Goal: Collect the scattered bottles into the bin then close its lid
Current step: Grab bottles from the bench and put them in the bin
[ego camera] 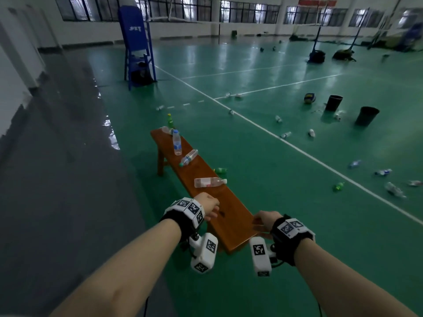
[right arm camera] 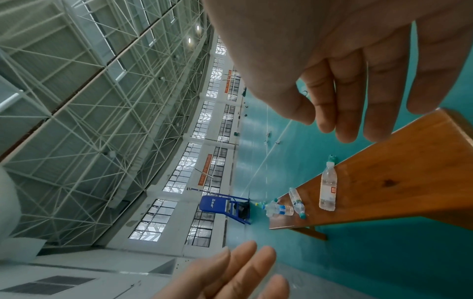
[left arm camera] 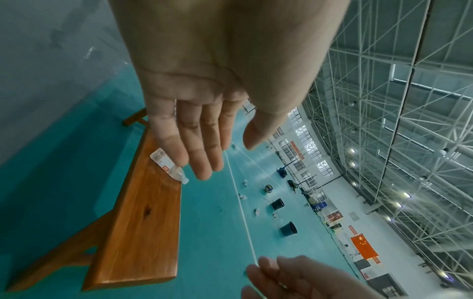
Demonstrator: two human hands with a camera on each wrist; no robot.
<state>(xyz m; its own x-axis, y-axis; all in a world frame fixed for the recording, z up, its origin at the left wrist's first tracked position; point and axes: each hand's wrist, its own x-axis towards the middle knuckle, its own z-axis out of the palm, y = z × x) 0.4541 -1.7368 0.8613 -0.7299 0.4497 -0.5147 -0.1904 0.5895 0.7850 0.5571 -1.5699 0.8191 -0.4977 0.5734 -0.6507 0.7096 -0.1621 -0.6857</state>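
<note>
A long wooden bench [ego camera: 231, 216] carries several plastic bottles. Nearest is a clear bottle with a red label [ego camera: 209, 182], lying on its side [left arm camera: 169, 165] [right arm camera: 328, 189]. Farther along lie a green-capped bottle [ego camera: 188, 157] and a blue-labelled one [ego camera: 177, 143]. A green bottle [ego camera: 220, 170] sits on the floor by the bench. Many more are scattered over the court. Two black open-topped bins [ego camera: 333, 103] [ego camera: 367, 116] stand far right. My left hand [ego camera: 211, 209] hovers empty over the bench just short of the red-label bottle, fingers straight [left arm camera: 204, 153]. My right hand [ego camera: 261, 223] is empty by the bench's right edge, fingers relaxed [right arm camera: 348, 113].
The floor is a green court with white lines [ego camera: 297, 148]; a grey strip runs along the left wall. A tall blue umpire chair [ego camera: 137, 46] stands beyond the bench. A volleyball [ego camera: 310, 98] lies near the bins. Net posts and bags stand at the back right.
</note>
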